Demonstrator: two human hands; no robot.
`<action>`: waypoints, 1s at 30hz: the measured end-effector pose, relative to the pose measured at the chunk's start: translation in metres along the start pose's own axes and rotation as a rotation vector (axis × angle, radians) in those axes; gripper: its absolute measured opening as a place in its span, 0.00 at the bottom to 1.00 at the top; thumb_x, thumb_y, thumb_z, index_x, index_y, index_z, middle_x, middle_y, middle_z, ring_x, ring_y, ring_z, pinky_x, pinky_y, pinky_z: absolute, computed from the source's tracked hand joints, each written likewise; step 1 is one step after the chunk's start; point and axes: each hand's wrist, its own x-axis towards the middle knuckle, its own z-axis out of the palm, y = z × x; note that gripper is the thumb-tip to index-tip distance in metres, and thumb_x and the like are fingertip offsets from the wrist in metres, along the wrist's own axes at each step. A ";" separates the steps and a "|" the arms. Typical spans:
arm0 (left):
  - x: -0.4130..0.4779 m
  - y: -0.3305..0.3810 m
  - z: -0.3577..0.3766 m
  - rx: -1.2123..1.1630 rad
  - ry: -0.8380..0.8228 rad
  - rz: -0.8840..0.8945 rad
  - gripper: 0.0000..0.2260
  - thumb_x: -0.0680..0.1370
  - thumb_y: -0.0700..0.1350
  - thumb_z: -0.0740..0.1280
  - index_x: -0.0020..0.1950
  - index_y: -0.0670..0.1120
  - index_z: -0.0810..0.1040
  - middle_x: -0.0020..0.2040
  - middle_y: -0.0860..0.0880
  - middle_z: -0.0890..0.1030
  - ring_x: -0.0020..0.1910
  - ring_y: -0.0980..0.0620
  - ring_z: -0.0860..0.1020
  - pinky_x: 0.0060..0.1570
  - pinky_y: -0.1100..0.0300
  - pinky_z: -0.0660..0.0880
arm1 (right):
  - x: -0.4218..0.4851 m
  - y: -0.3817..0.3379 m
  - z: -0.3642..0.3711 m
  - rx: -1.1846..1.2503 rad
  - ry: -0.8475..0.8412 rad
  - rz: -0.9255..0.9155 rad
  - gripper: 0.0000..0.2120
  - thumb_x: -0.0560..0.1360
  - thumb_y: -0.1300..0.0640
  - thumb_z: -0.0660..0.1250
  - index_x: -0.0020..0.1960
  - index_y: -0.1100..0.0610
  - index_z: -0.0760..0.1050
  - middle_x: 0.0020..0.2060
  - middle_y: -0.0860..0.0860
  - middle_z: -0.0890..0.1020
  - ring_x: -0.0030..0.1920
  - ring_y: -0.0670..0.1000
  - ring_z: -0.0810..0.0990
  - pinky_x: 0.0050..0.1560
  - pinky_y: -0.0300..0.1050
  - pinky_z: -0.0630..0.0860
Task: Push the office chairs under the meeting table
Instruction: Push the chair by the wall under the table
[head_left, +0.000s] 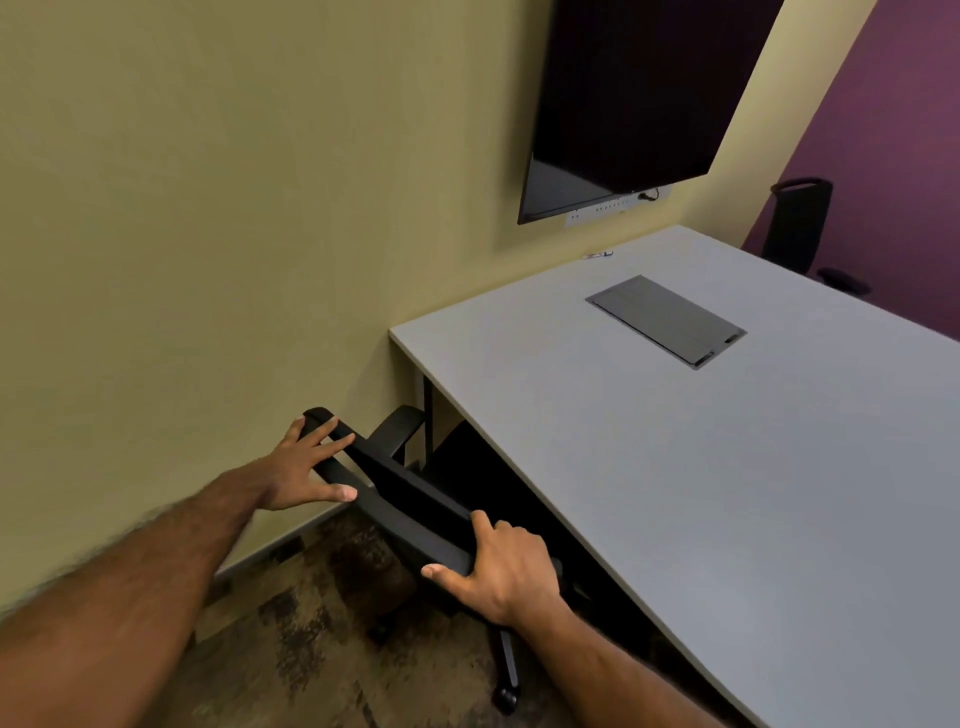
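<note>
Both hands are on the top edge of the black mesh-backed office chair (415, 499), its seat partly beneath the pale grey rectangular meeting table (675, 441): left hand (304, 470) fingers spread wide, right hand (506, 569) fingers gripping it

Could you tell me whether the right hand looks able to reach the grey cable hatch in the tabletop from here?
Probably yes: right hand grips the chair back, and bare tabletop lies before the hatch.
</note>
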 end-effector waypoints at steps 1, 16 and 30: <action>0.006 0.001 -0.005 0.009 -0.012 0.006 0.63 0.49 0.87 0.53 0.80 0.61 0.49 0.81 0.56 0.39 0.78 0.43 0.31 0.77 0.38 0.45 | 0.004 0.001 -0.001 0.010 -0.003 0.014 0.47 0.67 0.18 0.47 0.70 0.53 0.65 0.51 0.53 0.79 0.49 0.55 0.78 0.47 0.52 0.73; 0.089 -0.023 -0.066 0.075 -0.058 0.140 0.62 0.49 0.87 0.54 0.80 0.63 0.50 0.82 0.57 0.41 0.78 0.44 0.32 0.77 0.37 0.46 | 0.068 -0.032 -0.011 0.093 0.037 0.200 0.53 0.64 0.15 0.47 0.76 0.51 0.60 0.61 0.54 0.78 0.59 0.57 0.77 0.61 0.58 0.73; 0.153 -0.059 -0.110 0.130 -0.077 0.293 0.61 0.49 0.87 0.55 0.79 0.63 0.52 0.82 0.57 0.43 0.79 0.45 0.34 0.78 0.39 0.48 | 0.113 -0.085 -0.005 0.119 0.100 0.338 0.50 0.67 0.18 0.49 0.75 0.54 0.63 0.61 0.54 0.79 0.57 0.57 0.78 0.54 0.54 0.77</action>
